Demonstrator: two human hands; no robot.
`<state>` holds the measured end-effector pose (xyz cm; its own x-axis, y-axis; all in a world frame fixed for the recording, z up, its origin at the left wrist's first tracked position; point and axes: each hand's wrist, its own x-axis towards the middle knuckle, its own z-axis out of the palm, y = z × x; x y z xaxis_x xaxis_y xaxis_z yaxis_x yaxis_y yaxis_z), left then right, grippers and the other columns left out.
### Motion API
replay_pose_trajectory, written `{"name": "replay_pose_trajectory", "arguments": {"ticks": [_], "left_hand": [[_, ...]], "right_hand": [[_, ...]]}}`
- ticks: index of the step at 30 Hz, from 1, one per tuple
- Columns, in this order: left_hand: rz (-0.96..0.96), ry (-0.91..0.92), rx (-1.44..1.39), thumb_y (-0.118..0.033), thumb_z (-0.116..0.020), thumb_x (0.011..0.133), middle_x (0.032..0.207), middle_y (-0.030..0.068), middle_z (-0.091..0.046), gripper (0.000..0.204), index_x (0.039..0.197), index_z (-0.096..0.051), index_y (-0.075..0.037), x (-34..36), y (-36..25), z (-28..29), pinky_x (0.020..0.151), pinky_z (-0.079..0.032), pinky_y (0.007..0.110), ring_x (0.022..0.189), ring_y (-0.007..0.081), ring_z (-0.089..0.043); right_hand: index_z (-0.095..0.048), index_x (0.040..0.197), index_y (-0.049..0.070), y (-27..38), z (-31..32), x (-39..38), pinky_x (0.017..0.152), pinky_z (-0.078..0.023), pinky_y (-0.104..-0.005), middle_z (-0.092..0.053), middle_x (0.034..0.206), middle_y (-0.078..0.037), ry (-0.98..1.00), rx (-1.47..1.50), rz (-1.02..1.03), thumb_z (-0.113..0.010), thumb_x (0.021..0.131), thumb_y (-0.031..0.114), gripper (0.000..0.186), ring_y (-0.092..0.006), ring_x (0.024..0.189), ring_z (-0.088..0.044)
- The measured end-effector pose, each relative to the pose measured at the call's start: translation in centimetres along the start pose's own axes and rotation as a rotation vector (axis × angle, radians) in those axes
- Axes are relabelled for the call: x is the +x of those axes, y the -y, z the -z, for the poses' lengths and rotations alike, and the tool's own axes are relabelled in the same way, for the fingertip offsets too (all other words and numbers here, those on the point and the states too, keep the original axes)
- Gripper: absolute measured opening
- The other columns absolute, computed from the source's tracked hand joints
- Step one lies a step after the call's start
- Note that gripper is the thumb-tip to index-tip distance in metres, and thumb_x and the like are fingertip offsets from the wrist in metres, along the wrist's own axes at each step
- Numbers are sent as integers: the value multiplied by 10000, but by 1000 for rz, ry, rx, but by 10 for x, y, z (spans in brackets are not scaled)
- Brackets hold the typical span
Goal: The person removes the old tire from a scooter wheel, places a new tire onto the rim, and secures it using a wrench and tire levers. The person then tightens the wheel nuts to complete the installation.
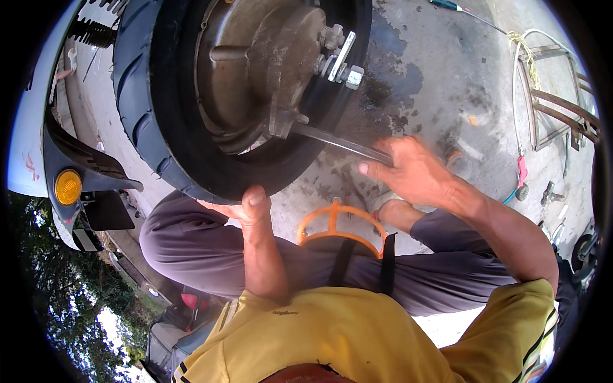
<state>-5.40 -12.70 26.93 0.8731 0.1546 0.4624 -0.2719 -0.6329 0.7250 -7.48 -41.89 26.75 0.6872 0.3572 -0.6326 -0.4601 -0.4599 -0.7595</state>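
Observation:
A wheel with a black tyre (150, 115) and a brown metal hub (255, 57) fills the upper middle of the head view; an axle nut (354, 77) sticks out of the hub. My left hand (246, 207) grips the tyre at its lower edge, thumb on the near sidewall. A long flat metal bar (338, 143) slants from the lower part of the hub to my right hand (408, 171), whose fingers are closed round its end. The bar's far tip is at the rim, its exact contact hard to make out.
A silver vehicle panel (29, 127) with an amber reflector (68, 186) stands at left. An orange frame (335, 214) sits between my legs. On the concrete floor (466, 96) at right lie a metal frame (562, 115), hose, pink-handled tool (522, 171) and screwdriver (447, 5).

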Motion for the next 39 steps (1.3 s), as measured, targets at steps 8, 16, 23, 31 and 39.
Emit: {"name": "replay_pose_trajectory", "arguments": {"ticks": [8, 16, 23, 31, 39], "left_hand": [[76, 81, -263, -575, -856, 709, 1539, 157, -447, 1131, 1548, -355, -5, 1, 1, 8, 1157, -406, 500, 1358, 321, -505], [-31, -60, -40, -701, -830, 706, 1548, 171, -433, 1217, 1556, -332, 15, 3, 21, 24, 1160, -397, 508, 1371, 332, -492], [-145, -176, 84, -776, -800, 675, 1514, 216, -442, 1293, 1535, -329, 68, 28, 21, 15, 1145, -391, 516, 1347, 357, -499], [-35, 60, -54, -732, -886, 629, 1424, 216, -460, 1316, 1501, -343, 90, 71, -40, 2, 1153, -353, 489, 1343, 362, -467], [26, 113, -69, -584, -916, 673, 1465, 250, -495, 1218, 1521, -371, 100, 62, -39, -1, 1151, -380, 456, 1357, 347, -501]], "right_hand": [[-735, 977, -2, -38, -58, 11, 599, -517, -418, -678, 698, -154, -160, 234, 9, -761, 929, 343, 349, -286, 564, -654], [-694, 877, -40, -79, -99, 44, 621, -480, -363, -637, 709, -131, -207, 298, 104, -806, 896, 297, 356, -187, 653, -553], [-677, 788, -11, -92, -138, 79, 555, -441, -382, -560, 606, -163, -218, 412, 177, -784, 887, 357, 395, -269, 533, -466], [-735, 858, 6, -73, -132, 74, 573, -453, -406, -596, 617, -153, -299, 319, 215, -738, 932, 388, 389, -240, 556, -549], [-774, 1017, -6, -17, -86, 1, 617, -462, -437, -614, 643, -164, -245, 151, -13, -690, 967, 480, 496, -251, 608, -552]]}}
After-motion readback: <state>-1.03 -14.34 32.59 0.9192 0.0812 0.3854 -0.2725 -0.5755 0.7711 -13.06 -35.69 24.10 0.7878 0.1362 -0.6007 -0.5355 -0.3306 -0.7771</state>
